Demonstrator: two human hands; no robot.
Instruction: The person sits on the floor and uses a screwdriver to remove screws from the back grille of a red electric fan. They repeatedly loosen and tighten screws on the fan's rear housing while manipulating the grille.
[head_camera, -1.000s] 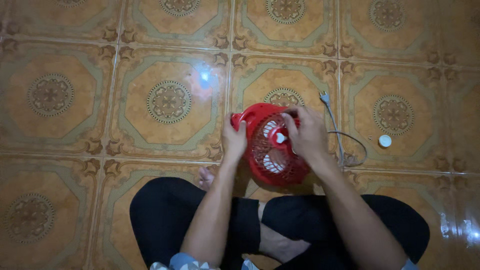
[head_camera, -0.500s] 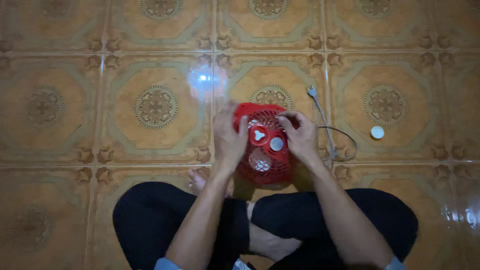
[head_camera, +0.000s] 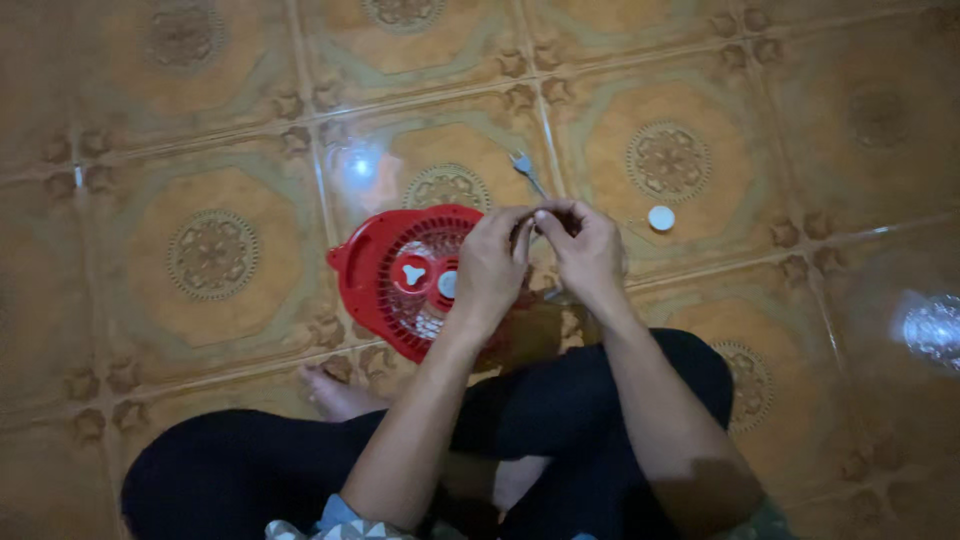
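Observation:
A red round fan housing (head_camera: 395, 275) with a grille and a white hub lies flat on the tiled floor in front of my crossed legs. My left hand (head_camera: 492, 268) and my right hand (head_camera: 585, 250) meet fingertip to fingertip just above the housing's right edge, fingers curled and pinched together. Whatever sits between the fingertips is hidden. A grey plug (head_camera: 522, 163) lies on the floor just beyond the hands, and its cord runs toward them.
A small white round cap (head_camera: 660, 217) lies on the tile to the right of my right hand. My legs in dark trousers (head_camera: 600, 400) and a bare foot (head_camera: 335, 395) are close below the fan. Patterned orange tiles surround everything.
Both hands have come off the fan housing and joined at its right edge. The view has shifted, so the fan now sits further left.

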